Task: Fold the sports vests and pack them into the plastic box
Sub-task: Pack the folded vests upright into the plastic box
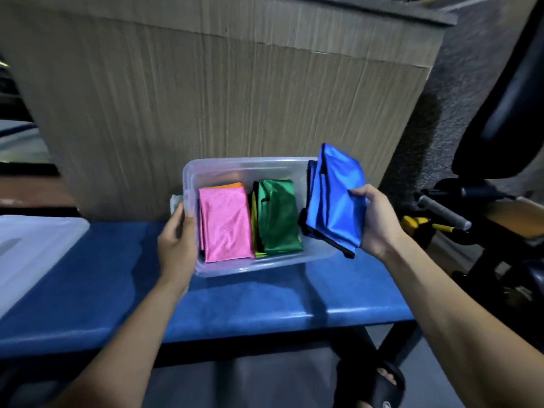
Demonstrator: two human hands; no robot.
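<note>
Blue shiny fabric in my right hand [375,222]: that's the folded blue vest [334,201], black trim along its near edge, pinched between my thumb on top and my fingers underneath. I've got it tilted up over the right end of the plastic box [206,267], not inside.

My left hand [178,240] grips the left wall of the box, thumb hooked over the rim and the fingers down the outside.

Inside the clear box there's a folded pink vest [225,223] on the left with a strip of orange showing at its far edge, so something orange sits under it. Just right of it is a folded green vest [279,217] with a yellow one [255,228] peeking out between the two.

The box sits on a blue padded bench [250,301], pushed up near a wood-grain panel [223,92] behind it. A translucent lid [32,248] lies on the bench well off to the left. Off to the right is dark gym equipment [482,207] with a grey grip. My sandalled foot [379,381] shows under the bench.
</note>
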